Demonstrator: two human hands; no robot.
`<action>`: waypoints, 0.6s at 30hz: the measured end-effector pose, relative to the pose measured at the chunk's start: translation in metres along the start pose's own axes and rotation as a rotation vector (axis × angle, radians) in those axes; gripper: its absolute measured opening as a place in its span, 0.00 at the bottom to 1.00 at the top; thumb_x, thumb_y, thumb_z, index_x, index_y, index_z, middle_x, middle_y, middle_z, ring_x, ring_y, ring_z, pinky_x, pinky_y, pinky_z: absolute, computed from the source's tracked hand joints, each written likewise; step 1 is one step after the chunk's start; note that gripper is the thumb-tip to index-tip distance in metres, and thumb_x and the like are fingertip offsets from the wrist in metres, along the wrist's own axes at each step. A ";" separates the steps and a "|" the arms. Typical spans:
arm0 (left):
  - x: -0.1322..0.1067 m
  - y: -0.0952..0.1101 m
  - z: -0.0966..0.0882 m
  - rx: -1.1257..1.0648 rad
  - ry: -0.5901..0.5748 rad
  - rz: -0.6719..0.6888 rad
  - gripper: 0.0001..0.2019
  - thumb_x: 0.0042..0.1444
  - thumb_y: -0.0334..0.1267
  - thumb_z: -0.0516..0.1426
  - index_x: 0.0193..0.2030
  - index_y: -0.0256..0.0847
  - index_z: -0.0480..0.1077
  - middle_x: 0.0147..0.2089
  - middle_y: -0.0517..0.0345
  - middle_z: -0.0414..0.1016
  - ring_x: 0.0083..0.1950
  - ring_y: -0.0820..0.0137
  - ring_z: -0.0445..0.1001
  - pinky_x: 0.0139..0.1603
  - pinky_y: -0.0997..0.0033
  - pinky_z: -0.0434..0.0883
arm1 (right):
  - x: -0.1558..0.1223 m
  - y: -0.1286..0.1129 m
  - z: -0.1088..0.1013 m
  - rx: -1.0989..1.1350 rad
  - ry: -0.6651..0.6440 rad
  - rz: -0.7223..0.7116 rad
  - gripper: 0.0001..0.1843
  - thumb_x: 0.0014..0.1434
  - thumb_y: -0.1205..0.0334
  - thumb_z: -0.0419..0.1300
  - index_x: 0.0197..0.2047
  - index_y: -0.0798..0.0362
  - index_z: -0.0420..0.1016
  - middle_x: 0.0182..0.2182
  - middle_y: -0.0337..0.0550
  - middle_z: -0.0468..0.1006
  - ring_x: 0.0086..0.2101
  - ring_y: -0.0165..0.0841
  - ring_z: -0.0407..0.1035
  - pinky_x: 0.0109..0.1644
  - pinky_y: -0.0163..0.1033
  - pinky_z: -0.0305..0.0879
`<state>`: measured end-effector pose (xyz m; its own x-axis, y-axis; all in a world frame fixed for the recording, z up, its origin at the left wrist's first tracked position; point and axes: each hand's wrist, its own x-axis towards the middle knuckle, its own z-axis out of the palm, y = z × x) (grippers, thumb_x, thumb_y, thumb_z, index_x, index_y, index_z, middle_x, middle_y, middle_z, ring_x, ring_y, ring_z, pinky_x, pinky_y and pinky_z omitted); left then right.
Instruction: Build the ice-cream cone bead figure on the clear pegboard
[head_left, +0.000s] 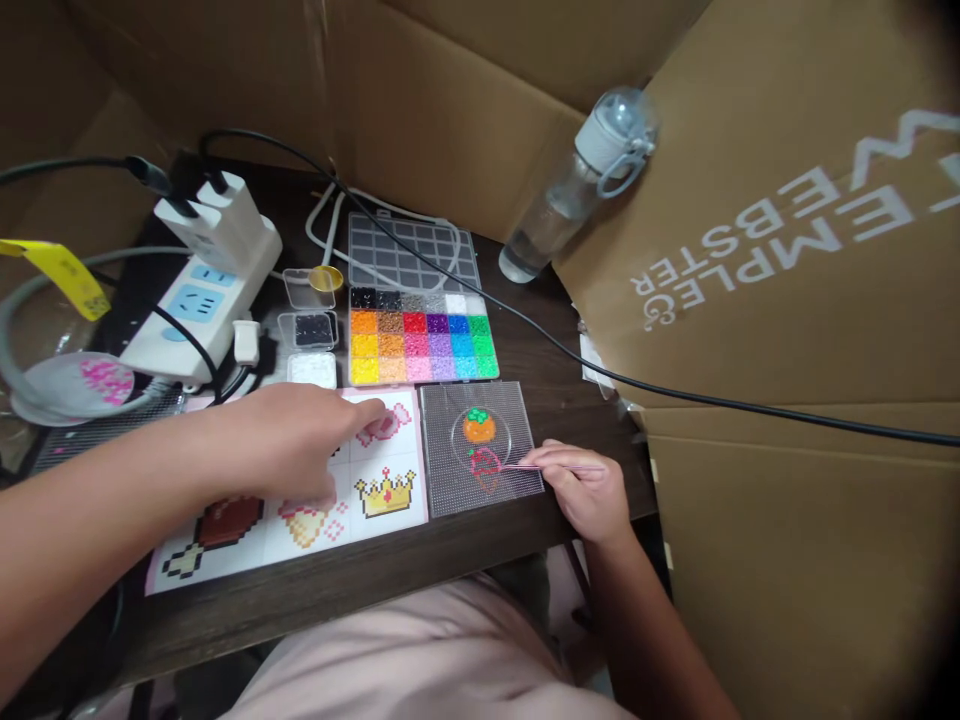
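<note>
My right hand [581, 490] is closed in a pinch on a thin pink tool [551, 466], whose tip rests on the pegboard [480, 450] at the red bead figure [485, 467]. My left hand [300, 440] lies flat and open on the pattern sheet [300, 500], holding nothing, with the index finger extended toward the pink pattern [384, 424] at 2 o'clock of the hand.

Progress, as I judge it: the orange bead figure [478, 426] at 12 o'clock of the red one looks complete, with green beads on top. The red figure is only partly filled, so its remaining pegs are still to be set. The crown [385, 492] and other patterns on the sheet have no matching beadwork on the board.

Farther out, at 12 o'clock of the board, the bead tray [420, 335] stands open with its colours sorted. A power strip [202, 290] lies at 10 o'clock and a water bottle [577, 180] at 1 o'clock.
</note>
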<state>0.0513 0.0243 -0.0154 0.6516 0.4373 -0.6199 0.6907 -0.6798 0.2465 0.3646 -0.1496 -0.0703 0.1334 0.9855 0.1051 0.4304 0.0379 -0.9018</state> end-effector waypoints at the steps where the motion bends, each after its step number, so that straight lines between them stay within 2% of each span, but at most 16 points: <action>1: 0.001 -0.001 0.001 0.000 0.004 0.004 0.42 0.36 0.40 0.64 0.65 0.53 0.67 0.38 0.48 0.80 0.37 0.54 0.77 0.30 0.64 0.64 | 0.000 0.000 0.000 -0.004 -0.007 -0.003 0.15 0.63 0.48 0.63 0.34 0.46 0.88 0.33 0.49 0.88 0.33 0.44 0.81 0.48 0.53 0.76; 6: 0.004 -0.003 0.002 -0.008 0.004 0.014 0.41 0.37 0.40 0.62 0.64 0.53 0.67 0.37 0.50 0.78 0.37 0.55 0.76 0.31 0.64 0.62 | 0.001 -0.004 0.000 -0.021 -0.045 -0.019 0.15 0.64 0.50 0.63 0.35 0.46 0.88 0.32 0.49 0.87 0.33 0.43 0.81 0.45 0.52 0.76; 18: 0.003 -0.001 0.001 -0.007 -0.011 0.001 0.40 0.37 0.41 0.64 0.63 0.52 0.68 0.40 0.47 0.79 0.38 0.52 0.76 0.32 0.62 0.63 | 0.001 -0.007 0.000 0.000 -0.062 -0.081 0.10 0.64 0.59 0.64 0.37 0.44 0.88 0.33 0.45 0.88 0.32 0.40 0.81 0.42 0.47 0.75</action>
<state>0.0522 0.0252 -0.0184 0.6484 0.4301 -0.6281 0.6924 -0.6761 0.2518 0.3618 -0.1493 -0.0633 0.0426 0.9876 0.1511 0.4379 0.1175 -0.8913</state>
